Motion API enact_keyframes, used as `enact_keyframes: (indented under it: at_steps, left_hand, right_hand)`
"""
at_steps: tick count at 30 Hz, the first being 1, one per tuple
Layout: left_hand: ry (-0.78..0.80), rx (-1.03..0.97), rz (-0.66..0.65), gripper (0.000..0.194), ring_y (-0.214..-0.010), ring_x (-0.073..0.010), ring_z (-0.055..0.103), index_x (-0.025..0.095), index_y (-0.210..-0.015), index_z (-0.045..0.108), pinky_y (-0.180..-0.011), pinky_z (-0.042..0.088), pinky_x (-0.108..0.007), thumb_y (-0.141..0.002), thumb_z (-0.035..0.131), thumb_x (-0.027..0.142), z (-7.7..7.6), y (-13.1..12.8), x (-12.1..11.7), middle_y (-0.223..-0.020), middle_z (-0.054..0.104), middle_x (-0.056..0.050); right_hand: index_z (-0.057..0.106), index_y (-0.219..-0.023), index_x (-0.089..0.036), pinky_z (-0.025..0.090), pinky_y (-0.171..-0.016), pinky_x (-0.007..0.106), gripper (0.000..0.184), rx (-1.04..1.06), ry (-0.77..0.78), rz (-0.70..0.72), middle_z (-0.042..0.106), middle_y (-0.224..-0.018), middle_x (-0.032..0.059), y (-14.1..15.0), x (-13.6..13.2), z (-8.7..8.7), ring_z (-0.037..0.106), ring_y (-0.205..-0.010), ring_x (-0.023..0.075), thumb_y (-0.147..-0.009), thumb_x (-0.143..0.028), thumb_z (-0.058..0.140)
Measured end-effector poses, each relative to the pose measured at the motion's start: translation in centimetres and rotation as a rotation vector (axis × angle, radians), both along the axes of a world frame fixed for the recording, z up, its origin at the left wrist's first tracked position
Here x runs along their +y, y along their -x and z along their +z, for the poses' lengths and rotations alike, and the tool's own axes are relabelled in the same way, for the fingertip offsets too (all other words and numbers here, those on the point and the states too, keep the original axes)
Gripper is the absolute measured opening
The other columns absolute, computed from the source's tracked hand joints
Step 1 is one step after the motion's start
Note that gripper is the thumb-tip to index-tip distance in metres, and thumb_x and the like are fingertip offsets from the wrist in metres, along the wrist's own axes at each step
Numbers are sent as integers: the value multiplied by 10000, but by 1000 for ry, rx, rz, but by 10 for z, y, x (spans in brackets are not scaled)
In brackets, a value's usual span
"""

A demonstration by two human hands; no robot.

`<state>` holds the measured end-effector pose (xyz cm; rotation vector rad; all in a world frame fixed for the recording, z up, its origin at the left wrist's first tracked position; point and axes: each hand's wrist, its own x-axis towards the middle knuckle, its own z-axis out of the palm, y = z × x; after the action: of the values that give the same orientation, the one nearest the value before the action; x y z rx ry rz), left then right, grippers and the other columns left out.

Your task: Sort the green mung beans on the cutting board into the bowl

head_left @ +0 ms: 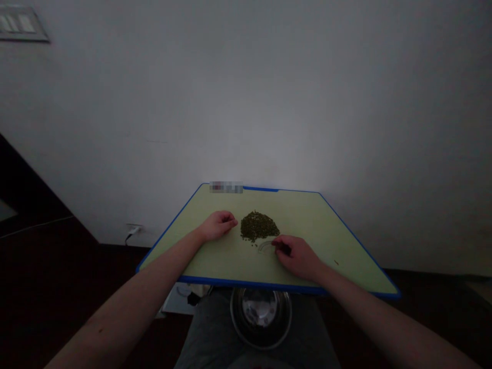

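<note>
A pale green cutting board (pixel 315 225) with a blue edge lies tilted across my lap. Near its middle sits a heap of small dark green grains (pixel 258 226), possibly mung beans. My left hand (pixel 218 225) rests on the board just left of the heap, its fingers curled together and nearly touching the grains. My right hand (pixel 295 256) lies below and to the right of the heap. Its fingertips are at a clear curved plastic piece (pixel 266 247), and I cannot tell whether they grip it. A few loose grains lie near that piece.
A steel bowl (pixel 260 318) sits on my grey trousers (pixel 207 333) below the board's near edge. A white object (pixel 180 300) lies on the floor to its left. Behind the board rises a white wall (pixel 246 102) with a plugged-in socket (pixel 132 230).
</note>
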<state>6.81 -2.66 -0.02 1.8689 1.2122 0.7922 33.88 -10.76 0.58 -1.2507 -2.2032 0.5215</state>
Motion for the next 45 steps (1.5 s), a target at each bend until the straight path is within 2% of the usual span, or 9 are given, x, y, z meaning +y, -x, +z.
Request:
enact_keyframes:
  at_steps: [8,15,23,29,33,39,45]
  left_hand:
    - [20,-24,-1,310,-402,-72,374,155,-669,522,-411,278,-205,-704,523,463,-2,0,1,-461,465,41]
    - [7,-8,4,311,-407,-71,369,157,-667,522,-418,280,-206,-706,520,465,-3,0,0,-460,457,47]
    - [-48,38,24,309,-438,-81,395,155,-660,544,-434,296,-211,-711,508,457,-2,1,-1,-476,468,36]
    - [-50,25,15,314,-433,-79,390,155,-665,535,-438,297,-211,-713,508,464,-3,1,0,-473,463,40]
    - [-26,21,8,320,-423,-77,384,158,-660,524,-428,285,-208,-712,508,473,-3,1,1,-473,468,41]
    - [-23,4,2,304,-426,-79,384,158,-655,522,-431,288,-211,-714,510,456,-4,1,1,-473,473,36]
    - [-13,6,3,306,-413,-74,370,157,-662,524,-428,281,-212,-717,509,457,-2,0,0,-467,470,42]
  right_hand:
    - [615,-933,-173,425,-654,256,240,-10,-29,9,650,-800,45,0,2,-3,576,-697,152,-746,-159,466]
    - [613,-929,-173,413,-646,251,233,-20,-77,-38,649,-793,42,-4,14,1,564,-681,147,-753,-153,461]
    - [606,-942,-171,414,-670,253,237,-28,-46,42,642,-840,42,2,30,2,561,-732,146,-754,-138,465]
    - [604,-934,-177,410,-674,252,230,-39,-27,103,633,-847,35,3,26,6,554,-743,148,-756,-140,464]
    - [603,-936,-176,410,-669,249,230,-43,-8,113,636,-851,34,-1,21,7,555,-737,145,-759,-140,460]
    - [605,-970,-178,419,-748,273,254,-20,2,136,641,-914,42,-4,18,4,567,-828,162,-757,-140,473]
    - [607,-973,-179,422,-724,267,254,-13,-8,130,647,-902,46,2,15,4,574,-807,162,-765,-148,464]
